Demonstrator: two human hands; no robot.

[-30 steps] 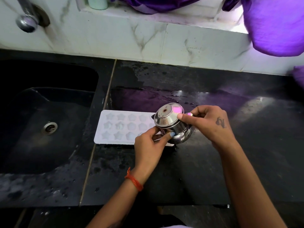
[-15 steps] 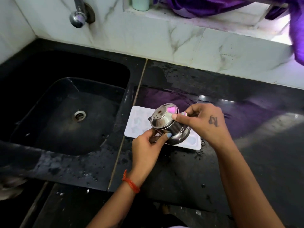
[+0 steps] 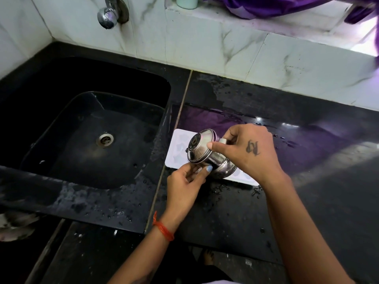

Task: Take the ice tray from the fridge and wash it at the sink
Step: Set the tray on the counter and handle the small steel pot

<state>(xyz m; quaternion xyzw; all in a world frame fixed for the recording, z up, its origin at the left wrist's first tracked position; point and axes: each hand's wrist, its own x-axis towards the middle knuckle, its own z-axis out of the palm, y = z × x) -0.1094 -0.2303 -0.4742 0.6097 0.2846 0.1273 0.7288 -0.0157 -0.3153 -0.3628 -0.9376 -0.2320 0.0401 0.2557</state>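
Hands [image 3: 217, 160] grip steel pot [image 3: 207, 153] over tray [image 3: 177, 152].

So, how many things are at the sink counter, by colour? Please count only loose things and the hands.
White: 1, the ice tray on the counter.
Steel: 1, the lidded steel pot, held over the tray.
Hands: 2, the left hand and the right hand, both gripping the pot.
Total: 4.

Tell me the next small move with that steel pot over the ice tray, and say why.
Probably tip the steel pot a little further toward the ice tray. Both hands grip it: the right hand around its body, the left hand at its lower edge. It is already tilted on its side right above the tray, which lies flat on the wet counter beside the sink.
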